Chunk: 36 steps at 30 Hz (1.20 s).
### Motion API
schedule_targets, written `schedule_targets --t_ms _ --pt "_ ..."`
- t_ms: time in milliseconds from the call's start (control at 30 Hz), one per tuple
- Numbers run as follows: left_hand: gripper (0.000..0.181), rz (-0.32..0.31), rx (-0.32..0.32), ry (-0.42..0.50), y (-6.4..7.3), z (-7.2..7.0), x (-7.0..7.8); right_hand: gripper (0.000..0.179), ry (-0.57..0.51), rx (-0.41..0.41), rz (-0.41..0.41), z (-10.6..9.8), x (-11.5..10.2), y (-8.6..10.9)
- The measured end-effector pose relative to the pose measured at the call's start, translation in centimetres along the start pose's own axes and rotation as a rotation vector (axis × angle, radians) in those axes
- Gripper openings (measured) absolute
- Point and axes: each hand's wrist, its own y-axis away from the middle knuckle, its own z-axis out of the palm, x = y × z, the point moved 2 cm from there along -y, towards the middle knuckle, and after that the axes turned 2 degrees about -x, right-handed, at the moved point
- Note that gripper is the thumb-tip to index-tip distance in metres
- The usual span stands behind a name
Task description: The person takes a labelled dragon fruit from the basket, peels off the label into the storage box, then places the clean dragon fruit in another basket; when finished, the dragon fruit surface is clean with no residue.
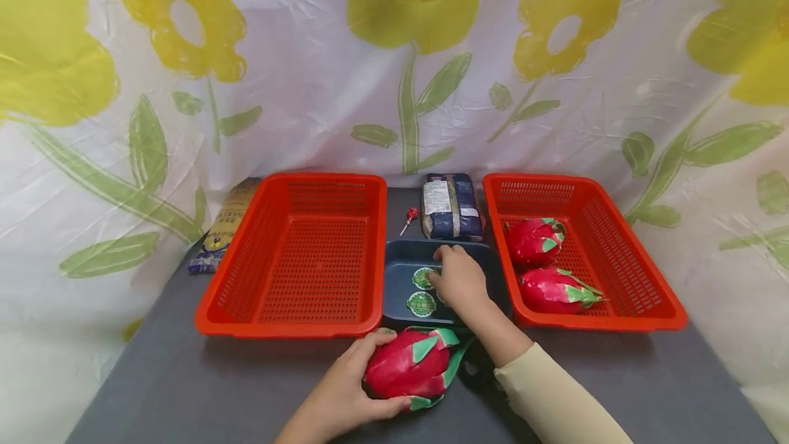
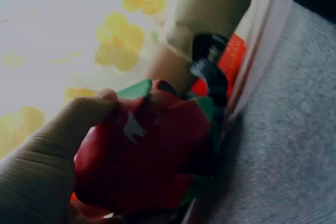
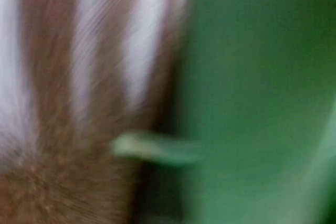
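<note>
My left hand (image 1: 348, 382) holds a red dragon fruit (image 1: 407, 365) with green leaf tips, low at the front of the table. In the left wrist view, the thumb (image 2: 73, 124) lies along the side of that dragon fruit (image 2: 142, 156). My right hand (image 1: 462, 283) reaches into a dark blue tray (image 1: 397, 259), thumb and forefinger apart over round green stickers (image 1: 422, 304). One sticker lies partly under this hand. Blurred green and brown-white striped surfaces fill the right wrist view, too close to make out.
At left stands a red plastic basket (image 1: 290, 327); the right basket (image 1: 616, 324) holds two dragon fruits (image 1: 557, 290). Behind the tray are a dark blue package (image 1: 453, 207) and a red lollipop (image 1: 411, 215). A yellowish bag (image 1: 224, 228) leans beside the left basket.
</note>
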Motion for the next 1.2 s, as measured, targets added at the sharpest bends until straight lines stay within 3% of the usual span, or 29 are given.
schedule_targets --t_ms 300,433,600,767,1033,1133,1200 --pt "0.093 -0.089 -0.096 0.056 -0.8 1.3 0.2 0.037 -0.140 0.227 -0.183 -6.3 1.5 6.5" --pt "0.093 -0.107 -0.092 0.065 -0.6 1.3 0.5 0.034 -0.139 0.324 -0.213 -8.2 3.4 8.4" --pt "0.092 -0.100 -0.101 0.098 -0.5 1.3 0.7 0.032 -0.134 0.473 -0.190 -10.1 6.8 10.7" --pt "0.091 -0.092 -0.095 0.119 -0.4 1.4 0.9 0.025 -0.146 0.626 -0.095 -11.6 11.5 12.7" --pt "0.090 -0.044 -0.088 0.182 0.4 2.2 1.2 0.025 -0.070 0.765 0.149 -12.4 20.0 15.0" --pt "0.088 -0.042 -0.117 0.248 0.6 1.7 2.2 0.034 -0.077 0.768 0.264 -12.4 22.3 15.3" --pt "0.088 -0.003 -0.140 0.261 0.7 0.7 3.5 0.041 -0.102 0.732 0.351 -12.2 23.4 15.3"
